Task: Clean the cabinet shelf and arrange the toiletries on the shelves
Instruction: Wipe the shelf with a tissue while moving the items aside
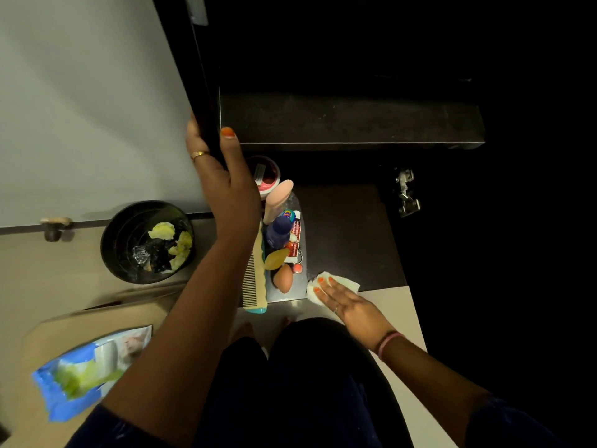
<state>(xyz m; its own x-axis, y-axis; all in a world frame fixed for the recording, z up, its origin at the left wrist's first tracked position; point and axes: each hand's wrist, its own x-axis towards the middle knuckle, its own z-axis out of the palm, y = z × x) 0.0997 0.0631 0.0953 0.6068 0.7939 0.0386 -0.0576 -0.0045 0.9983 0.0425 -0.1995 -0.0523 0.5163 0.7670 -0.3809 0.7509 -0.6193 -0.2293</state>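
Left hand [226,176] gripping the edge of the cabinet door [97,101], thumb and fingers curled round it. Right hand [349,302] flat, fingers straight, pressing a white wipe [336,281] onto the lower shelf [349,234], beside toiletries [281,234] clustered at its left.

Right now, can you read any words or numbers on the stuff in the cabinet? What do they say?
None can be read.
Red and white tube: white print, too blurred.
Dark blue bottle: colourful logo on its cap, too small.
Red-lidded jar: white sticker, unreadable.
Blue wipes pack: no clear letters.
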